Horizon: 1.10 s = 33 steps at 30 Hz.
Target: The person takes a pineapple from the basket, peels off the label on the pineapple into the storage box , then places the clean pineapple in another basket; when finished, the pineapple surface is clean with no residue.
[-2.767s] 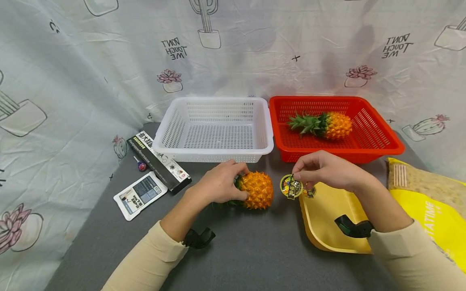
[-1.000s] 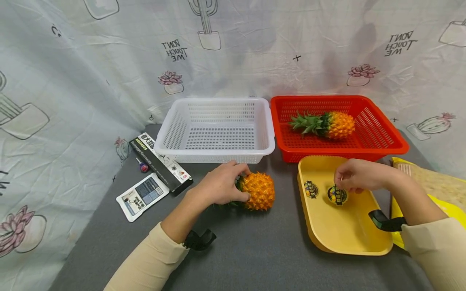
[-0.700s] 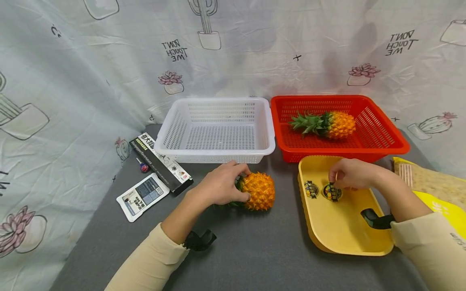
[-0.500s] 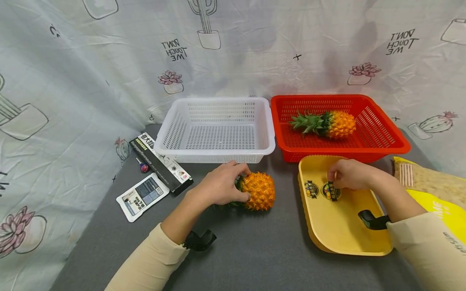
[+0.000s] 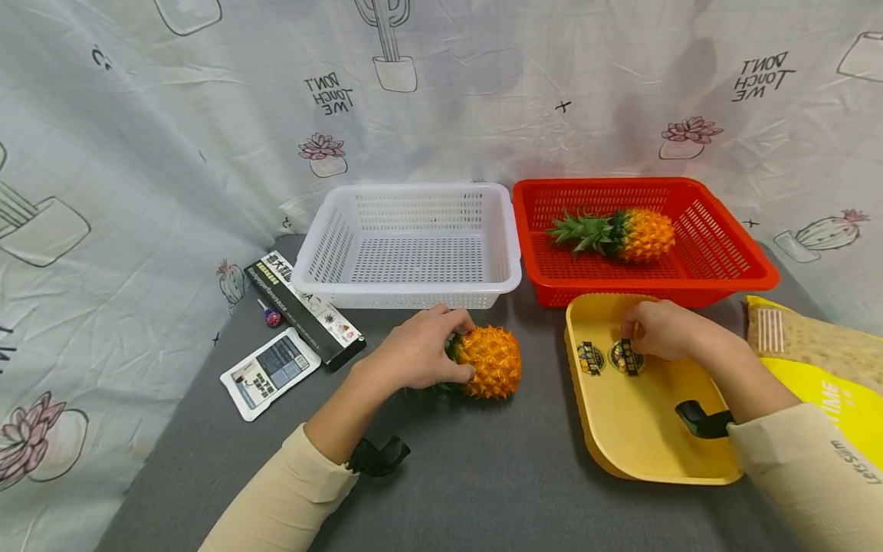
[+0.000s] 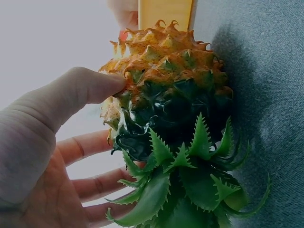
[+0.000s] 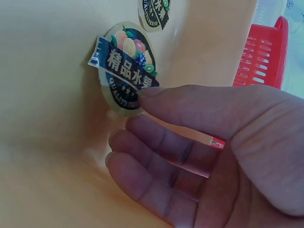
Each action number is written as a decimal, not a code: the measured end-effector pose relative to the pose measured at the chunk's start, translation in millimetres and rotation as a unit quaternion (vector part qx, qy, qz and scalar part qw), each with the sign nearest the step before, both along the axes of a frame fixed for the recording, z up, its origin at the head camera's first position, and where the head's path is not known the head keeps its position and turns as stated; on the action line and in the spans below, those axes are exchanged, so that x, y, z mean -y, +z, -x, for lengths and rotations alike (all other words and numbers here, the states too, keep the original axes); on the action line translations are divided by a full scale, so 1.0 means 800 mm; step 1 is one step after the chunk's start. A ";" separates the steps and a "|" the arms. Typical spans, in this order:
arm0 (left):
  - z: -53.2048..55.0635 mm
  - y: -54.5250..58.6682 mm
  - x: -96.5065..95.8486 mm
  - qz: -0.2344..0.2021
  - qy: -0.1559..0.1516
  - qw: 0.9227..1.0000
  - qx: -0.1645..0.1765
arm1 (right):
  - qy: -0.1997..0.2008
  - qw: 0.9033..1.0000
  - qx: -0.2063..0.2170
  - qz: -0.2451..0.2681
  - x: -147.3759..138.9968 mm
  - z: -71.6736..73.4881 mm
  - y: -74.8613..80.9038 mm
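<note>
My left hand [image 5: 421, 349] grips a small orange pineapple [image 5: 491, 364] lying on the grey table. In the left wrist view the thumb presses its spiky skin, and its green leaves [image 6: 185, 185] point toward the camera. My right hand [image 5: 665, 330] is inside the yellow tray [image 5: 641, 437]. Thumb and index finger pinch the edge of a round fruit-label sticker [image 7: 126, 66], low over the tray's bottom. A second sticker of the same kind [image 5: 589, 358] lies in the tray, just left of the first.
Behind stand a white basket [image 5: 414, 295] and a red basket [image 5: 621, 291] with another pineapple [image 5: 645, 235] in it. At left are a long black box [image 5: 297, 303], a lollipop [image 5: 272, 316] and a white packet [image 5: 270, 373]. A yellow bag [image 5: 814, 383] lies at the right.
My right hand carried the sticker rightward into the tray beside the other one, then shifted it slightly left and away from me. My left hand stayed on the pineapple.
</note>
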<state>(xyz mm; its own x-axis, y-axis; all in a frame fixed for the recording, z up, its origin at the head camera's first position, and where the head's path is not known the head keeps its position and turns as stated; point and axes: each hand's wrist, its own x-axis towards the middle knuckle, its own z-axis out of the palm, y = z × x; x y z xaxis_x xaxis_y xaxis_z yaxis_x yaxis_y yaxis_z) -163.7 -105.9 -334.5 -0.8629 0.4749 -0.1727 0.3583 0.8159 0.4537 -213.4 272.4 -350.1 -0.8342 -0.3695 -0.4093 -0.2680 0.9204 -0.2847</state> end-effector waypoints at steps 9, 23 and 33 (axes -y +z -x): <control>-0.001 0.000 0.001 0.001 0.002 1.000 0.004 | 0.014 0.999 -0.029 0.001 0.004 -0.004 0.005; 0.000 0.001 0.004 -0.004 0.003 1.000 0.012 | 0.016 0.993 -0.072 0.089 0.035 -0.020 0.045; 0.004 -0.001 0.001 -0.001 0.003 1.000 0.013 | 0.000 0.982 -0.088 0.165 0.075 -0.034 0.061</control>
<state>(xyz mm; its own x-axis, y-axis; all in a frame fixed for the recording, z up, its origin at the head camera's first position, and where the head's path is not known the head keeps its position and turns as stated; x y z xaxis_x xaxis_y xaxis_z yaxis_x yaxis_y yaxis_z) -167.2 -106.7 -335.7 -0.8608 0.4705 -0.1940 0.3414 0.8166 0.4654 -186.1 212.6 -301.7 -0.8812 -0.4580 -0.1168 -0.3397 0.7855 -0.5172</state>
